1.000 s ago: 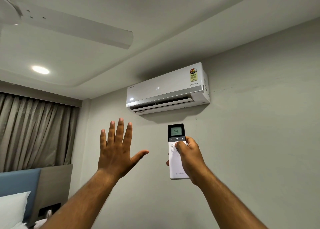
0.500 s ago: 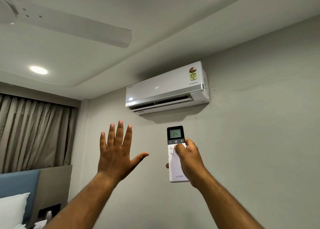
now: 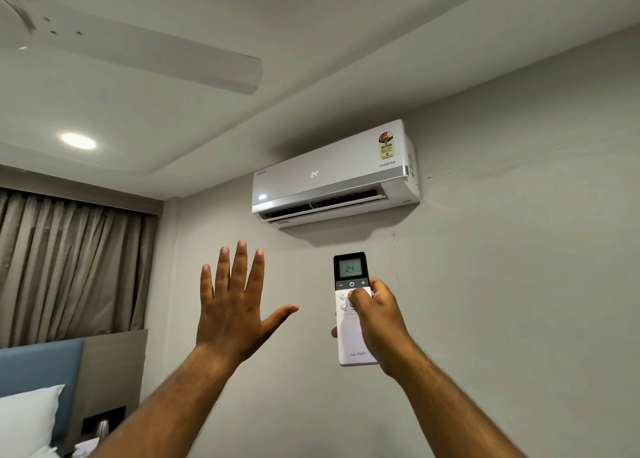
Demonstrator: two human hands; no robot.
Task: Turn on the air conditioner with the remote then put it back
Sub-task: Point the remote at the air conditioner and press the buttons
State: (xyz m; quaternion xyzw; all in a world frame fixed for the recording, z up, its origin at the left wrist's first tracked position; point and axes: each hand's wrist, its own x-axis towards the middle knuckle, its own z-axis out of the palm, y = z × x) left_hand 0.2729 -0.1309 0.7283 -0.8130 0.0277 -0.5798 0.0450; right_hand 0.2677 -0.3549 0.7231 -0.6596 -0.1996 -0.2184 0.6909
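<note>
- The remote (image 3: 352, 310), white with a dark top, is held upright in front of the wall (image 3: 519, 284), just below the air conditioner (image 3: 332, 177); "24" is shown on its small screen.
- The remote is gripped by the right hand (image 3: 379, 319), fingers wrapped behind it, the thumb laid on the buttons just under the power key.
- Nothing is held by the left hand (image 3: 235, 305); it is raised flat beside the remote, fingers spread, apart from it.
- "24" is lit on the air conditioner's front panel, and its lower flap is seen open.
- A ceiling fan blade (image 3: 145, 59), a round ceiling light (image 3: 78, 141), curtains (image 3: 69, 267) and a white pillow (image 3: 27, 419) are seen at the left.
</note>
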